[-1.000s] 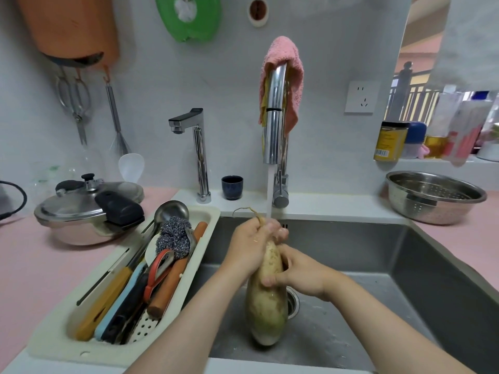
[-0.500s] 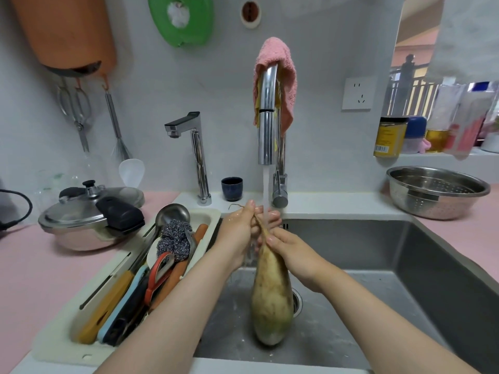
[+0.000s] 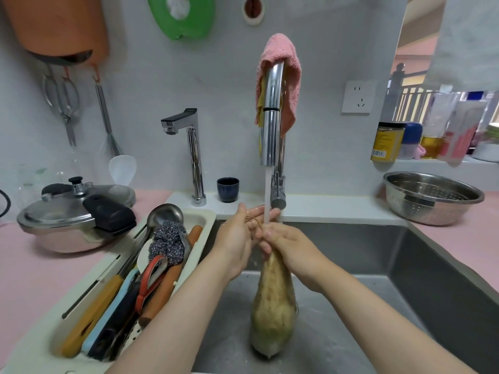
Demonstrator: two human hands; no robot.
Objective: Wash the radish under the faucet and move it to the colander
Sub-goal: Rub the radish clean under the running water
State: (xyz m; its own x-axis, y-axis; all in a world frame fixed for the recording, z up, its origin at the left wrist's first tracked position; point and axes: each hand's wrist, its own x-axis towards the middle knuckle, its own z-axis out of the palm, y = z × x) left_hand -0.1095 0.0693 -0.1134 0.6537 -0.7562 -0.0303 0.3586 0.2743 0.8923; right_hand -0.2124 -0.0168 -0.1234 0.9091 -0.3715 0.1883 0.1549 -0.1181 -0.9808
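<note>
- Right hand [image 3: 287, 247] has slid up the radish [image 3: 272, 306], grip wrapping its neck.
- Left hand [image 3: 236, 240], fingers [image 3: 253, 211] straight, rubs the tip.
- Washing ongoing; colander [image 3: 432, 202] move remains.

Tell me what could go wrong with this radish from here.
The wet radish is gripped near its narrow top by the right hand; it may slip into the sink. The faucet stream lands on the tip and the left hand, so the thick lower end could stay dirty.
</note>
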